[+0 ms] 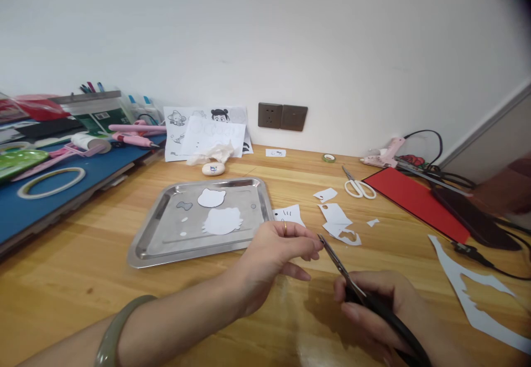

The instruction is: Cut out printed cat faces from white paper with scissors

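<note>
My right hand (pixel 379 309) grips black-handled scissors (pixel 338 267), blades pointing up-left toward my left hand. My left hand (pixel 280 253), with a ring on one finger and a green bangle on the wrist, is pinched at the scissor tips on something too small to make out. Just beyond it lies a white paper piece with drawn whiskers (pixel 289 213). A steel tray (pixel 166 239) left of my hands holds white cat-head cutouts (pixel 223 221) and small bits.
White paper scraps (pixel 340 226) lie past the scissors, a long offcut (pixel 477 300) at right. White-handled scissors (pixel 359 187), red card (pixel 415 198), a pink glue gun (pixel 384 154) and cables sit back right. A blue mat (pixel 25 212) with tape rolls and pens fills the left.
</note>
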Tool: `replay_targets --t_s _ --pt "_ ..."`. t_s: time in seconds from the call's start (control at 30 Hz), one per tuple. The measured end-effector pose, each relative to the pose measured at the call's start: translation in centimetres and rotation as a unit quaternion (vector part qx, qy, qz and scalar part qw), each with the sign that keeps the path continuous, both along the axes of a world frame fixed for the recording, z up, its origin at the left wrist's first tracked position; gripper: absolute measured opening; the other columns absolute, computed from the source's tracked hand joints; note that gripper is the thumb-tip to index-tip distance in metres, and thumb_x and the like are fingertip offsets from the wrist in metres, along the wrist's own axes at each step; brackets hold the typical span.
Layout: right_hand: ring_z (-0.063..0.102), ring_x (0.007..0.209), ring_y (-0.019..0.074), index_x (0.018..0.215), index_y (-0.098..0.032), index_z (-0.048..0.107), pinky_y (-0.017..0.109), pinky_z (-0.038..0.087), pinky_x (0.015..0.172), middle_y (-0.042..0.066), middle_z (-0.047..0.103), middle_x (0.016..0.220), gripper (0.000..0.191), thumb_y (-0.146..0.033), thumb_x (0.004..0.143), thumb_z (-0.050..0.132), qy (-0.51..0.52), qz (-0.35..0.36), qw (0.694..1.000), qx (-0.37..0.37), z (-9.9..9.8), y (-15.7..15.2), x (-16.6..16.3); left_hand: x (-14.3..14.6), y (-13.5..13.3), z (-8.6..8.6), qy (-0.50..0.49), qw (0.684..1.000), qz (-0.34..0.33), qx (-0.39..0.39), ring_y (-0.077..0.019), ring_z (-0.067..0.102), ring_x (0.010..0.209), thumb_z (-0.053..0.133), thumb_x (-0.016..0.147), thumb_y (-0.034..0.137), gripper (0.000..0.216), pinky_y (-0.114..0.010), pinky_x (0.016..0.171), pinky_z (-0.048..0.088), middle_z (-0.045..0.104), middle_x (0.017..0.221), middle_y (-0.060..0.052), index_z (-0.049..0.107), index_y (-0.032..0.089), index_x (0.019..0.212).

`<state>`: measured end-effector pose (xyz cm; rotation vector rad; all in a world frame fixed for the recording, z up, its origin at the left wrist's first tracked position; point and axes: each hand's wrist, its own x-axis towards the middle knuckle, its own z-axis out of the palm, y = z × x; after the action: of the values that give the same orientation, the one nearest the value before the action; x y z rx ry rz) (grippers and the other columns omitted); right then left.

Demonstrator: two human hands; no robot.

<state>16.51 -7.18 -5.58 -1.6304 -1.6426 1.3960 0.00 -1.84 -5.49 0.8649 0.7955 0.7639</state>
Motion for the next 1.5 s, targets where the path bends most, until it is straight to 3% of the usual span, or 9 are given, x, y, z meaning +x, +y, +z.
replay_targets --t_s 0.37,0.73,1.03,1.17,1.5 --pt "0.027 0.027 0.0052 0.055 -0.02 0.048 0.018 0.021 0.03 -0.008 0.033 0.037 0.021 -0.039 0.064 0.055 0.026 -0.032 0.999 -0.002 -0.6 -0.1 -0.1 0.0 0.0 0.2 0.004 1.0 0.002 0.004 -0.009 0.047 0.063 0.065 0.061 0.021 0.01 -0.015 0.047 0.043 0.053 0.062 0.0 0.062 0.012 0.065" --pt "0.035 0.031 0.0074 0.057 -0.02 0.047 0.018 0.028 0.031 -0.006 0.04 0.04 0.022 -0.038 0.069 0.051 -0.004 0.02 1.0 0.006 -0.8 0.2 0.3 0.1 0.0 0.0 -0.008 1.0 -0.001 0.001 -0.008 0.046 0.063 0.062 0.064 0.017 0.006 -0.014 0.047 0.043 0.053 0.064 -0.001 0.062 0.011 0.067" --pt "0.029 0.029 0.0054 0.055 -0.02 0.046 0.017 0.024 0.03 -0.007 0.038 0.039 0.023 -0.038 0.067 0.052 0.002 -0.004 1.0 -0.009 -0.8 -0.2 0.1 0.0 -0.1 0.2 -0.005 1.0 -0.005 -0.004 -0.0079 0.045 0.062 0.062 0.063 0.016 0.005 -0.014 0.046 0.043 0.053 0.064 -0.001 0.061 0.011 0.065" --pt "0.03 0.027 0.0056 0.053 -0.02 0.048 0.017 0.024 0.028 -0.007 0.037 0.036 0.021 -0.037 0.064 0.053 0.008 -0.036 0.999 0.019 -1.1 -0.1 -0.1 0.1 0.0 0.2 -0.006 1.0 -0.004 -0.006 -0.0079 0.046 0.062 0.062 0.063 0.017 0.006 -0.013 0.046 0.043 0.053 0.064 -0.001 0.062 0.011 0.066" --pt "0.032 0.027 0.0067 0.053 -0.021 0.048 0.017 0.023 0.027 -0.007 0.037 0.035 0.021 -0.038 0.064 0.054 0.018 -0.039 0.998 0.039 -1.1 -0.1 -0.1 0.0 -0.1 0.0 -0.022 1.0 -0.003 -0.002 -0.0076 0.045 0.062 0.063 0.064 0.017 0.006 -0.013 0.046 0.043 0.053 0.064 -0.001 0.062 0.012 0.067"
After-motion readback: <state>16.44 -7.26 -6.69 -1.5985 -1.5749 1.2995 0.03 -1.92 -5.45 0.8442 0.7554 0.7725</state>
